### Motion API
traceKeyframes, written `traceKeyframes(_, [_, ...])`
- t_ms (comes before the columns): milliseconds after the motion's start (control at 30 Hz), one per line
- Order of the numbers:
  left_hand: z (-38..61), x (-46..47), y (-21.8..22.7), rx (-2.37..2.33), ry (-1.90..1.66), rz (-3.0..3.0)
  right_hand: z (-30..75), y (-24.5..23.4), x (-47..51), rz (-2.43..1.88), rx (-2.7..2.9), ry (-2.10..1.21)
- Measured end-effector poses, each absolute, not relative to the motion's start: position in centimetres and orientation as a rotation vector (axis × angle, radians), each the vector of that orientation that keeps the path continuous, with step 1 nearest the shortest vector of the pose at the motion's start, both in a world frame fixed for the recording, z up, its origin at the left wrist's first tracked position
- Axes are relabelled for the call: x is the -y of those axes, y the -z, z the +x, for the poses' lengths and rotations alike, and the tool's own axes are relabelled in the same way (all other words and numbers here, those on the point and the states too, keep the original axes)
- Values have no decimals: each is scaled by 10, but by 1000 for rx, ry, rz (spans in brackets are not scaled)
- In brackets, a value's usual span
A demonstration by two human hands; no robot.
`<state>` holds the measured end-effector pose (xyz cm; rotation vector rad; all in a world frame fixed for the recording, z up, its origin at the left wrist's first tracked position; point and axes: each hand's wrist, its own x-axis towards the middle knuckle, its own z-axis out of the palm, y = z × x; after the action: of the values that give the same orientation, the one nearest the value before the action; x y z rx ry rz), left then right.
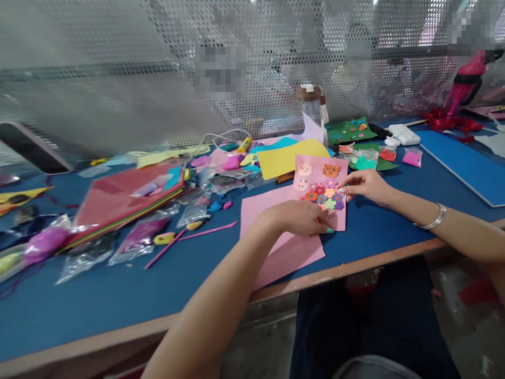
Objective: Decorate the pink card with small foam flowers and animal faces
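Observation:
A small pink card [340,220] carries animal-face stickers, among them a brown cat face [331,170] and a rabbit face [301,185]. Below the faces sits a cluster of colourful flower stickers [330,193]. My left hand [298,217] curls over the card's lower left part, its green-nailed thumb by the bottom edge, and holds it down. My right hand [366,187] has thumb and fingertips closed together at the flowers by the card's right edge; what they pinch is too small to make out. Partly beneath the card and my left arm lies a larger pink sheet [292,258].
Left are stacked coloured sheets [126,192], clay packets [140,237] and pink sticks [165,248]. Behind the card lie yellow paper [290,158] and a lidded jar [310,102]. A blue board [465,166] and white earphone case [404,134] lie right. Perforated metal mesh [260,63] bounds the table.

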<state>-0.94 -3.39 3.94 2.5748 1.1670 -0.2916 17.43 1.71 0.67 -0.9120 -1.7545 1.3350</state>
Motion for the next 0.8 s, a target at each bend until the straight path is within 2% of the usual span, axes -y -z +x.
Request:
traceKeyframes(100, [-11, 33, -46, -1051, 260, 2538, 174, -7, -18, -931, 1745, -1332])
traceKeyframes(200, [-26, 25, -55, -1155, 16, 2520, 175, -8, -18, -938, 1681, -1374])
traceKeyframes(300, [-49, 12, -57, -1892, -313, 2400, 174, -8, -18, -925, 1627, -1412])
traceKeyframes(367, [-65, 4, -53, -2446, -386, 2238, 174, -8, -18, -926, 1602, -1428])
traceKeyframes(433, [-76, -3, -47, -2646, -342, 2106, 173, -8, -17, -930, 1586, -1447])
traceKeyframes(533, [-79, -8, -42, -2639, -337, 1978, 174, -8, -17, -932, 1599, -1449])
traceKeyframes(633, [-66, -4, -46, -2613, -543, 2009, 175, -9, -18, -958, 1628, -1440])
traceKeyframes(700, [-52, 3, -48, -2378, -709, 2172, 174, -9, -18, -982, 1633, -1434])
traceKeyframes(800, [-27, 16, -46, -1668, -1019, 2451, 173, -10, -17, -995, 1631, -1420])
